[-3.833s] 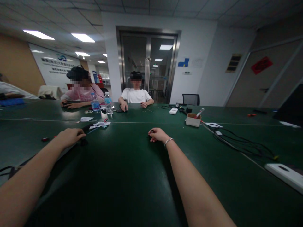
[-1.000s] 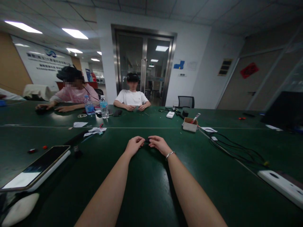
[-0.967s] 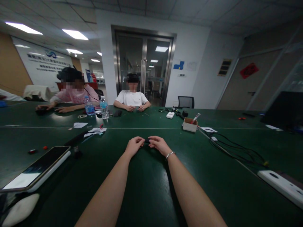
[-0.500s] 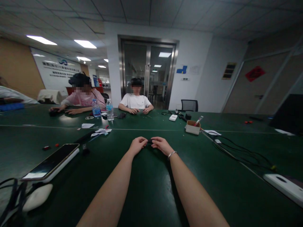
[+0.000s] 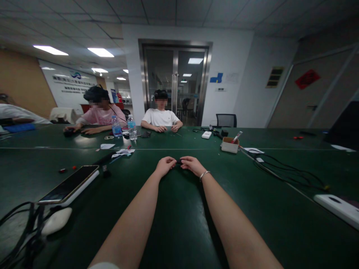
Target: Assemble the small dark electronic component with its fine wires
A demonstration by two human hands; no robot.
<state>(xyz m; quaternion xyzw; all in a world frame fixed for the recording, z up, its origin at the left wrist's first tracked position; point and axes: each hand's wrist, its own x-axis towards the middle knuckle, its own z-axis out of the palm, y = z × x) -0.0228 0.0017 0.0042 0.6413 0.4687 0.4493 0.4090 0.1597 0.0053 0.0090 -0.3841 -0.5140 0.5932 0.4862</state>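
Note:
Both my hands meet over the middle of the green table, fingertips pinched close together. Between them is a small black object, too small and dark to name. My left hand grips its left end with thumb and fingers. At the other end, my right hand pinches it in the same way; a silver bracelet circles that wrist. Most of the black object is hidden by my fingers.
To the left lie a phone on a white block, a white computer mouse and cables. Beyond are paper scraps and water bottles. At right stand a small box, black cables and a white device. Two people sit opposite.
The view has tilted and shifted slightly, so the things at left appear farther right. My hands keep their pinch on the small black object, appearing slightly higher in view.

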